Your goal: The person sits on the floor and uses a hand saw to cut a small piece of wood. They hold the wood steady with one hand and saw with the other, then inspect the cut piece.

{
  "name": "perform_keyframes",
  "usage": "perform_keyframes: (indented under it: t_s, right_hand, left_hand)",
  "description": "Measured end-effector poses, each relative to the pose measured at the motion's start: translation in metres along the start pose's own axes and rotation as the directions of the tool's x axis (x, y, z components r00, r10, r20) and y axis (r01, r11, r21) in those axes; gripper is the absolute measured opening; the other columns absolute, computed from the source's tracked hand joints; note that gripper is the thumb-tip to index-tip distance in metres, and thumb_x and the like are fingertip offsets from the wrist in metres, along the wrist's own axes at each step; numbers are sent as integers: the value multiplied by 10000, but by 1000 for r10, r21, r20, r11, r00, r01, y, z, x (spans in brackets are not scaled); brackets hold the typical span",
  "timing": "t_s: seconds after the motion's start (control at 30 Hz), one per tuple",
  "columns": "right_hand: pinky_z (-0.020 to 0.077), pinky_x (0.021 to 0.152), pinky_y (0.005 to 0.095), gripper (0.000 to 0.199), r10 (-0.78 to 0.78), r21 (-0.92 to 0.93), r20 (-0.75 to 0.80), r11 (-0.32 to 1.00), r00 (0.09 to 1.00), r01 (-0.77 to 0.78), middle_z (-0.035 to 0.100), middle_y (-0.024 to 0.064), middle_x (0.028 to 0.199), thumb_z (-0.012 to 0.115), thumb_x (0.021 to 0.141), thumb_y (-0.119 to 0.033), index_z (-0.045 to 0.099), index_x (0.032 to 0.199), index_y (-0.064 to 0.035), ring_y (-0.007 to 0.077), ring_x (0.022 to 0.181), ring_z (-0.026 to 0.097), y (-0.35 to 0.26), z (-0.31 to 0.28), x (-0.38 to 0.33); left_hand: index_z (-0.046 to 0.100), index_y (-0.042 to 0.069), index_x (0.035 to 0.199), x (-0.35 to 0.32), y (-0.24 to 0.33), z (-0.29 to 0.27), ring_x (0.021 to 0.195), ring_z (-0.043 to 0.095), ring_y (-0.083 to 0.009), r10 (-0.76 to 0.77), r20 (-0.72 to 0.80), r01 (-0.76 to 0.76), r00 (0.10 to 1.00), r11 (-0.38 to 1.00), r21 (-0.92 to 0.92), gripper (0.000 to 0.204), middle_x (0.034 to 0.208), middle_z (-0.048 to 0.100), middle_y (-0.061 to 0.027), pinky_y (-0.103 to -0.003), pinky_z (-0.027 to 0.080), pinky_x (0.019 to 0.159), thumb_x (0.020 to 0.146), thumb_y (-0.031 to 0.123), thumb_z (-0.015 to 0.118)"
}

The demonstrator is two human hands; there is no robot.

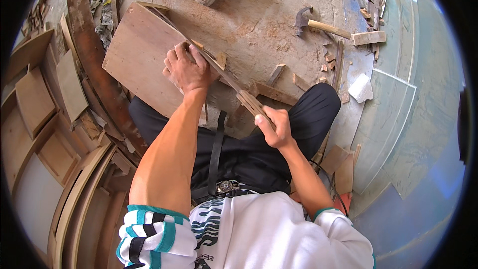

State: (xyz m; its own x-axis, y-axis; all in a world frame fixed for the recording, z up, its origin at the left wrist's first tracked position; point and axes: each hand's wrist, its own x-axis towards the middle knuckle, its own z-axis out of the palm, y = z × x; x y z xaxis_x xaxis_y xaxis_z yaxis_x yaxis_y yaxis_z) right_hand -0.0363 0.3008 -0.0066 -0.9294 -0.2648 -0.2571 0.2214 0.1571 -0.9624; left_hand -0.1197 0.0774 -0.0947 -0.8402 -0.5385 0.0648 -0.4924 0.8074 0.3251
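My left hand (188, 68) is curled over the edge of a flat wooden board (137, 52), its fingers bent down against the wood. The board lies slanted in front of me, over my bent left leg. My right hand (276, 128) is closed round the wooden handle (251, 102) of a long, narrow tool, seemingly a handsaw. Its thin dark blade (224, 73) is seen nearly edge-on. The blade runs forward and left along the board's right edge, just beside my left fingers. The blade's teeth cannot be made out.
A hammer (323, 28) lies on the dusty floor, ahead and right. Wood offcuts (274, 92) lie beyond my lap. A rusty curved strip (92, 60) and stacked wooden panels (37, 99) stand left. Glass-like sheets (393, 99) and a white chunk (361, 88) are on the right.
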Motion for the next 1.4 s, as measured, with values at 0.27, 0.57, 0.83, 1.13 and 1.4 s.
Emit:
perform_keyframes:
  t_s: [0.27, 0.57, 0.83, 1.13, 1.4]
  right_hand:
    - [350, 474, 322, 273, -24, -81, -32, 996, 999, 21, 424, 72, 549, 602, 944, -168, 556, 743, 10, 154, 460, 430, 11, 10, 19]
    - [330, 463, 294, 361, 64, 23, -63, 998, 996, -63, 455, 41, 529, 588, 987, -231, 577, 715, 7, 104, 470, 428, 11, -10, 6]
    - [341, 462, 293, 341, 24, 8, -126, 1000, 992, -23, 460, 53, 536, 596, 978, -211, 578, 718, 9, 112, 465, 446, 19, 0, 0]
    - [355, 476, 302, 332, -38, -30, -46, 999, 998, 37, 487, 63, 552, 597, 961, -206, 579, 716, 17, 131, 478, 455, 18, 1, -1]
    - [349, 479, 296, 365, -12, -86, 25, 996, 1000, 15, 496, 68, 553, 576, 969, -244, 600, 717, 19, 122, 484, 460, 17, -11, -5]
  left_hand:
    - [629, 149, 1124, 2, 7, -4, 1087, 551, -285, 13, 21, -12, 1000, 1000, -20, 251, 1098, 616, -60, -455, 366, 948, 960, 324, 555]
    - [624, 138, 1125, 1, 9, -7, 1093, 550, -281, 16, 3, -16, 1000, 1000, -21, 256, 1095, 614, -63, -453, 363, 958, 982, 320, 515]
    - [636, 151, 1098, 3, 11, -9, 1081, 556, -276, -44, 29, 47, 999, 994, -98, 277, 1086, 632, -41, -450, 369, 944, 961, 365, 527]
    - [638, 145, 1087, 1, 6, -2, 1074, 555, -277, -11, -9, 10, 1000, 997, -75, 258, 1083, 633, -39, -449, 370, 939, 923, 326, 556]
    - [636, 142, 1089, 1, 3, 0, 1092, 558, -278, -8, -24, 6, 1000, 997, -72, 254, 1077, 630, -44, -452, 370, 946, 931, 324, 555]
